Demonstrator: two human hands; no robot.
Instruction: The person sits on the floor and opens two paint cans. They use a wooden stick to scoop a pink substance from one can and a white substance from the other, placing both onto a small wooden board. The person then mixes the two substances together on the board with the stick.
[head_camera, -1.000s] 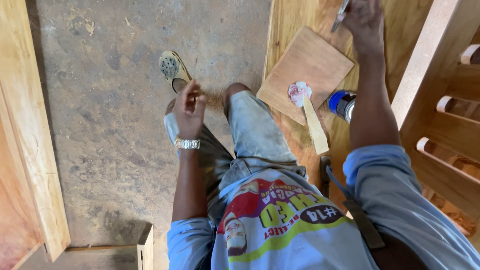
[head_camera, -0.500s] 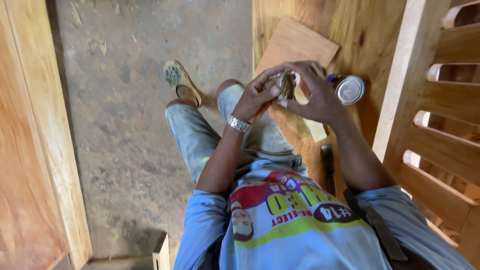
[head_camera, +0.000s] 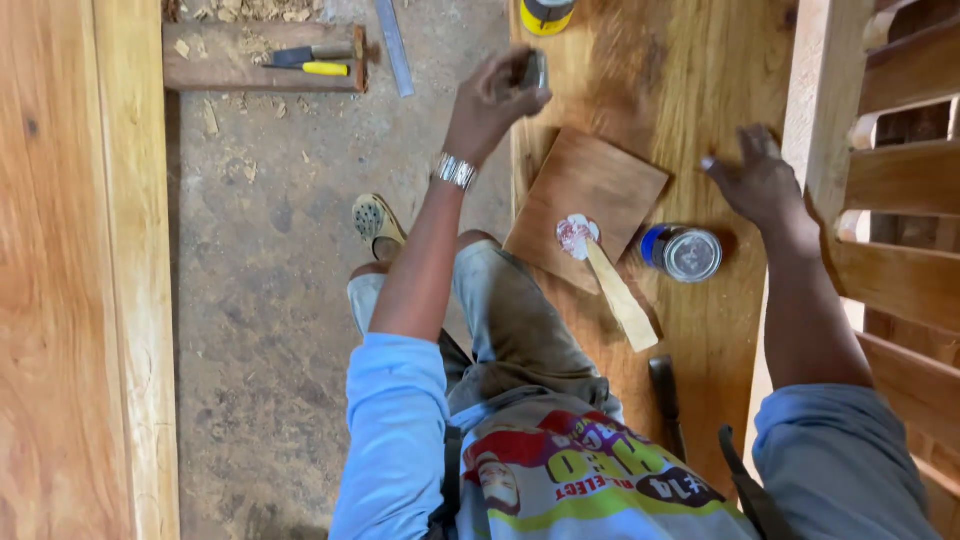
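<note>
Lower centre, a wooden spatula (head_camera: 615, 290) lies with its filler-smeared tip on a small board (head_camera: 590, 195) — better kept flat. Beside it, a closed tin (head_camera: 685, 252), contents unseen. Right hand (head_camera: 755, 180) spread open, empty; left hand (head_camera: 490, 100), upper centre, pinches a small grey object (head_camera: 536, 70).

You have a small round tin (head_camera: 686, 252) on the wooden board, just right of the flat brown square of wood. Its side is blue and its top is shiny silver. It stands upright, near your right hand (head_camera: 755, 180), but your hand does not touch it.

Far away, at the top edge of the board, you can see part of another round pot (head_camera: 546, 14). It is yellow with a dark top. The rest is cut off.

Your left hand (head_camera: 493, 100) holds a small shiny thing, too blurry to tell.
</note>
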